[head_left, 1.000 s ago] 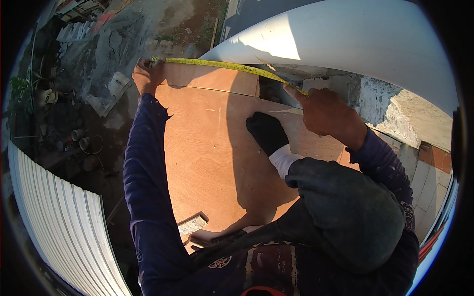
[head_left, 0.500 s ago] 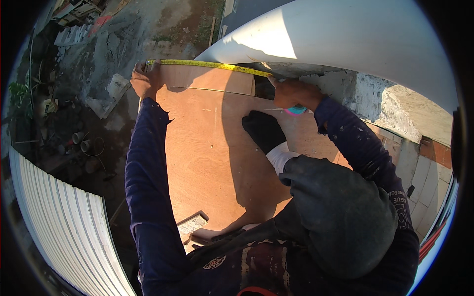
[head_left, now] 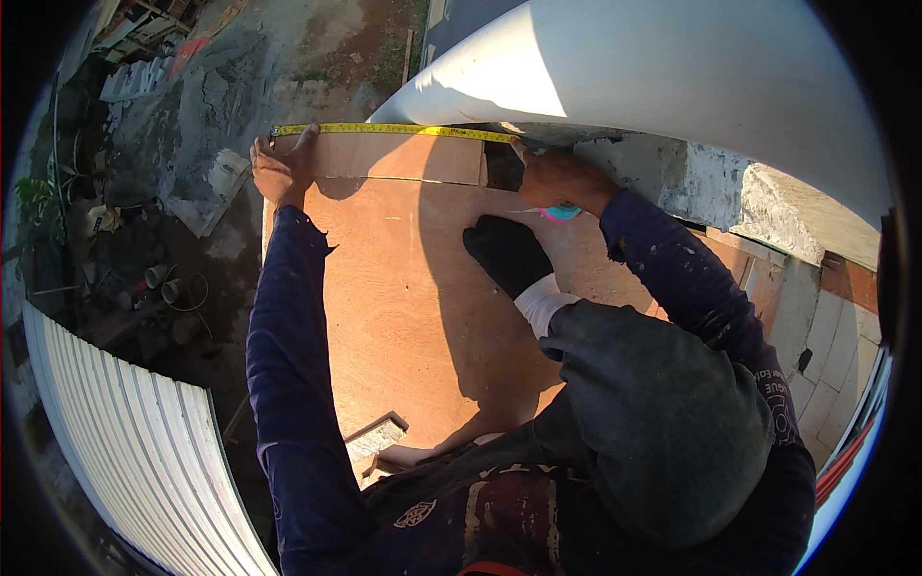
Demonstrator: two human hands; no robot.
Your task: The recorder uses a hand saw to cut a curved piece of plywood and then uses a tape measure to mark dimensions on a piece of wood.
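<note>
A yellow tape measure (head_left: 413,129) is drawn out across the far edge of a plywood sheet (head_left: 379,288), along a narrow plywood strip (head_left: 399,158) lying there. My left hand (head_left: 280,175) is at the strip's left corner, its thumb and fingers around the tape's end. My right hand (head_left: 565,180) grips the tape past the strip's right end, a fingertip on the blade. The pink and teal case shows partly beneath that hand; the rest of it is hidden.
My black-socked foot (head_left: 507,254) rests on the sheet. A big white curved surface (head_left: 634,67) rises at the far right beside a rough masonry ledge (head_left: 711,192). Lower left stands a ribbed metal sheet (head_left: 144,432); pots and debris lie on lower ground beyond.
The view has shifted slightly, so hands and tape appear a little further left. The left thumb and fingers look somewhat wider apart. The tape stays stretched along the strip.
</note>
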